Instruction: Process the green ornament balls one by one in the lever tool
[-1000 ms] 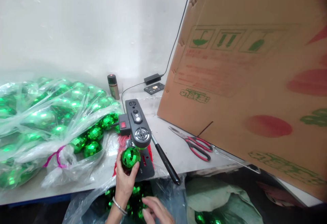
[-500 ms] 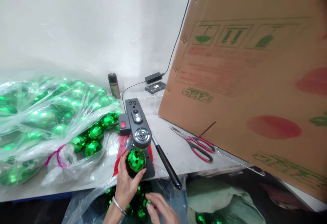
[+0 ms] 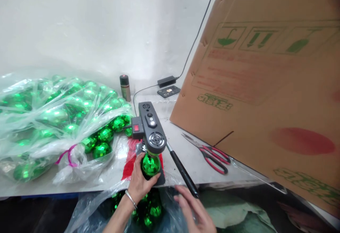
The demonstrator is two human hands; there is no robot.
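Observation:
My left hand (image 3: 138,185), a silver bangle on its wrist, is closed around a shiny green faceted ball (image 3: 150,165). The ball sits right beneath the round head of a small black press-like device (image 3: 152,119) on the table. From the device's right side a lever with a black handle (image 3: 183,173) slants toward me. Just below the handle's end is my right hand (image 3: 195,210), its fingers stretched out and holding nothing. More green balls (image 3: 148,210) lie in a clear plastic bag under the table edge.
A big clear bag (image 3: 53,116) of green balls, tied with pink ribbon, fills the left. Red-handled scissors (image 3: 209,155) lie to the right, before a large cardboard box (image 3: 252,94). A small dark-capped bottle (image 3: 125,88) and a power adapter (image 3: 166,81) sit behind.
My right hand has moved right and away from the bagged balls, to below the lever handle. My left hand still holds the ball under the device. The whole view has shifted slightly.

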